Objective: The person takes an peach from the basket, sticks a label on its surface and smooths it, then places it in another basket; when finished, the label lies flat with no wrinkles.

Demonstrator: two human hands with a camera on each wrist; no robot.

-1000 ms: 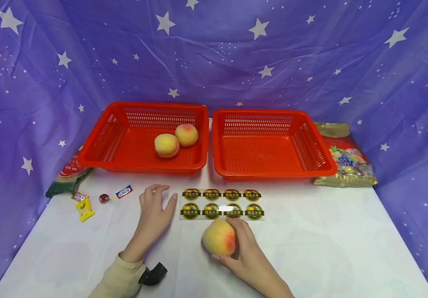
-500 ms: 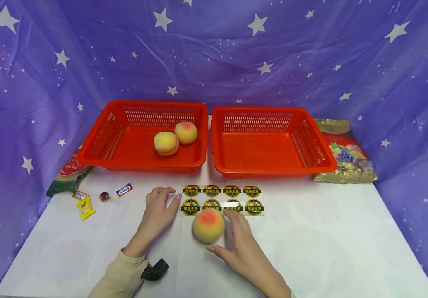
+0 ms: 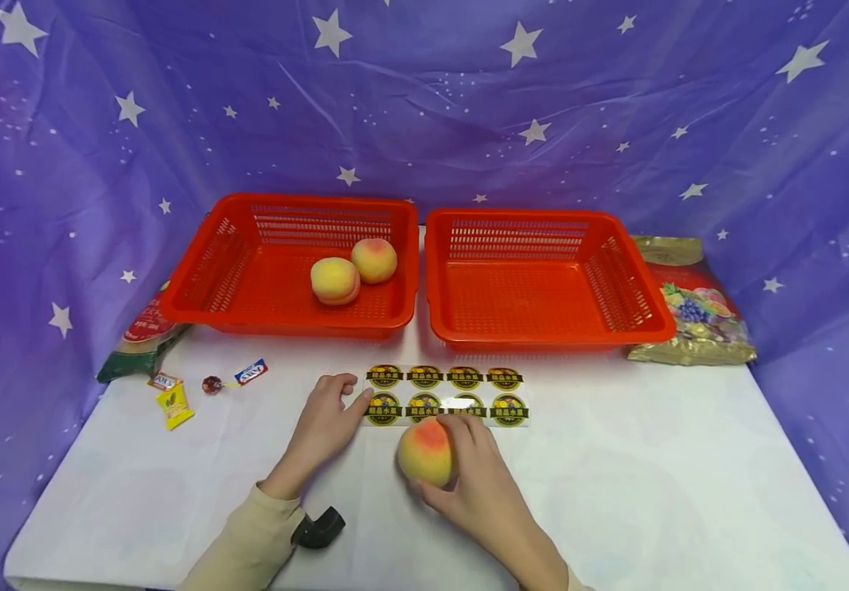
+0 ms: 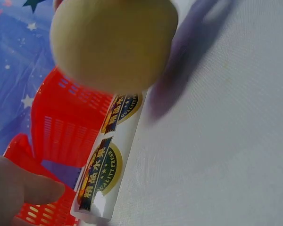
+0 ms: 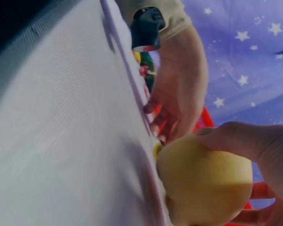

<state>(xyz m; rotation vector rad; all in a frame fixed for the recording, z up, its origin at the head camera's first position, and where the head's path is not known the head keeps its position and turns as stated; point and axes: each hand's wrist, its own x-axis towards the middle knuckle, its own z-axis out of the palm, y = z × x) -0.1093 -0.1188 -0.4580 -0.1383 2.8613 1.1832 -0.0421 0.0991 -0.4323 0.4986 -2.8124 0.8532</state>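
Note:
My right hand [image 3: 472, 472] grips a yellow peach [image 3: 422, 453] with a red blush on top, thumb at its near side and fingers at its far side. In the right wrist view the thumb lies over the pale underside of the peach [image 5: 203, 176]. A sheet of round fruit stickers [image 3: 446, 396] lies just beyond the peach, which overlaps its near edge in the head view. At the sheet's left edge is my left hand [image 3: 327, 419], fingers loosely bent and holding nothing. The left wrist view shows the peach [image 4: 114, 42] above the sticker sheet [image 4: 103, 172].
Two red baskets stand at the back; the left basket [image 3: 203, 316] holds two peaches [image 3: 335, 281], and the right basket [image 3: 543, 336] shows its bare bottom. Candies [image 3: 175, 405] and a lollipop [image 3: 212, 384] lie at left. Packaged bags [image 3: 698, 312] flank the baskets.
The peach has turned, its blush going from the right side to the top. My right hand loosened from it half a second ago and now grips it again. My left hand shifted slightly right.

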